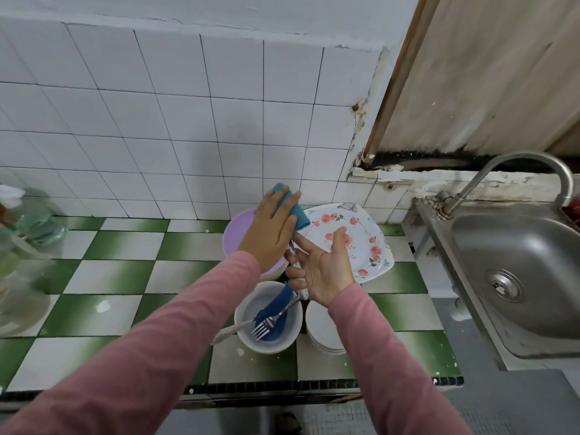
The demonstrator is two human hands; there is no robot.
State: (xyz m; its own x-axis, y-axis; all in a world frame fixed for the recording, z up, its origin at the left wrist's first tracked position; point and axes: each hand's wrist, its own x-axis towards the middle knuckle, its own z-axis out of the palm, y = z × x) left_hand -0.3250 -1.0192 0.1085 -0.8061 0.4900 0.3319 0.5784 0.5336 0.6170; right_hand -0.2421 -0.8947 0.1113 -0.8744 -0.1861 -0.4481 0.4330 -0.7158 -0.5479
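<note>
Scrubbing of a utensil (303,292) is judged to be the step in hand. The utensil is held upright just above and behind the white bowl (243,312). Its pale handle is gripped by the curled lower fingers of the right hand (324,268), while forefinger and thumb are spread away, presumably so that the metal shaft is left bare for wiping. Its working end is hidden, so spoon or knife cannot be told.

The teal sponge (298,215) is clasped over that upper end by the left hand (271,235), with the fingers laid across its top. Such a grip would let the sponge be drawn along the shaft.

Inside the bowl a fork (263,328) and a blue spoon (277,307) are propped against the rim, apparently gathered to wait their turn. Another pale handle (226,332) is poked out over the bowl's left side.

Just right of the bowl a stack of white plates (321,328) is set. Behind the bowl a lilac plate (237,237) and a flowered plate (364,246) are placed. Well to the bowl's right the steel sink (518,277) is seen, handy for rinsing.
</note>
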